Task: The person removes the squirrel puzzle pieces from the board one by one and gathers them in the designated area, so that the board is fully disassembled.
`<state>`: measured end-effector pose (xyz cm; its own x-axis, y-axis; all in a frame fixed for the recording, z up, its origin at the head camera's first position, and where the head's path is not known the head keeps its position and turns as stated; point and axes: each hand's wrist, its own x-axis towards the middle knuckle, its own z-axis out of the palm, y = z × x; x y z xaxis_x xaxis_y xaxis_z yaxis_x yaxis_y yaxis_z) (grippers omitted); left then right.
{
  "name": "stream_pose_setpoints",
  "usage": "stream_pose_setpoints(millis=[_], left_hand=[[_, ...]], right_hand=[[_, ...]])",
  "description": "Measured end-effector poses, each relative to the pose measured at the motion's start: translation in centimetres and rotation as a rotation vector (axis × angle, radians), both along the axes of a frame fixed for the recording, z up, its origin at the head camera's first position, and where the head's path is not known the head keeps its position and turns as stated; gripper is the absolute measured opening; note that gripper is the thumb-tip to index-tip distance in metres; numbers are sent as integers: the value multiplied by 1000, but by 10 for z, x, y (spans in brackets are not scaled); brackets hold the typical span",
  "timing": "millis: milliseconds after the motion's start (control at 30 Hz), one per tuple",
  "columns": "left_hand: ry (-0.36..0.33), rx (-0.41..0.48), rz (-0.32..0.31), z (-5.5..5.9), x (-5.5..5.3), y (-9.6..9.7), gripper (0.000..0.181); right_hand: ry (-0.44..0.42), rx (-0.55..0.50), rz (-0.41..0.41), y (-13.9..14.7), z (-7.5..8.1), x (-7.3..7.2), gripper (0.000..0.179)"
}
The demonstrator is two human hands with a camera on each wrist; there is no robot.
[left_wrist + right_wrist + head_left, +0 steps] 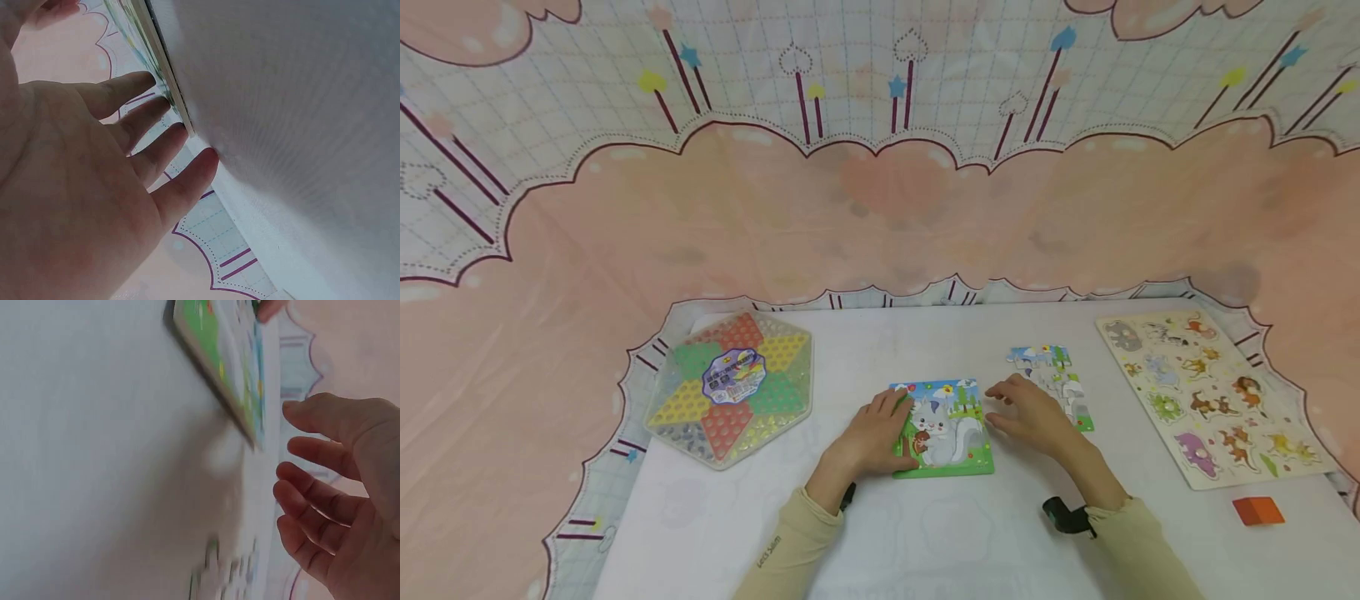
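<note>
A squirrel picture puzzle (953,433) with a green border lies on the white table. My left hand (874,435) rests at its left side, thumb low and fingers toward the upper corner. In the left wrist view the fairly straight fingers (178,187) reach the board's edge (169,75). Just off the board's right side, my right hand (1028,415) hovers with loosely bent fingers and nothing between them. The right wrist view shows a gap between these fingers (306,531) and the board (228,356). Partly behind the right hand lies a second puzzle (1063,382), grey and blue.
On the left sits a hexagonal checkers board (790,358) with coloured triangles. A wooden animal peg puzzle (1172,400) lies to the right, with an orange block (1258,511) in front of it. A patterned cloth (880,217) hangs behind the table.
</note>
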<state>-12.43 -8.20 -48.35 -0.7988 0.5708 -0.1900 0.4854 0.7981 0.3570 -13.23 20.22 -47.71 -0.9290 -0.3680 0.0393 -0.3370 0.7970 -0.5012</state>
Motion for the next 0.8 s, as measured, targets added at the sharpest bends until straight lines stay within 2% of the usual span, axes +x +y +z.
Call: stream_pose_setpoints(millis=[200, 433, 800], left_hand=[[6, -11, 16, 0, 1, -1, 98], [32, -14, 13, 0, 1, -1, 99], [45, 14, 17, -1, 2, -2, 100]], right_hand=[[17, 20, 11, -44, -4, -1, 29], [-28, 74, -42, -87, -11, -2, 29], [-50, 92, -160, -115, -15, 0, 28]])
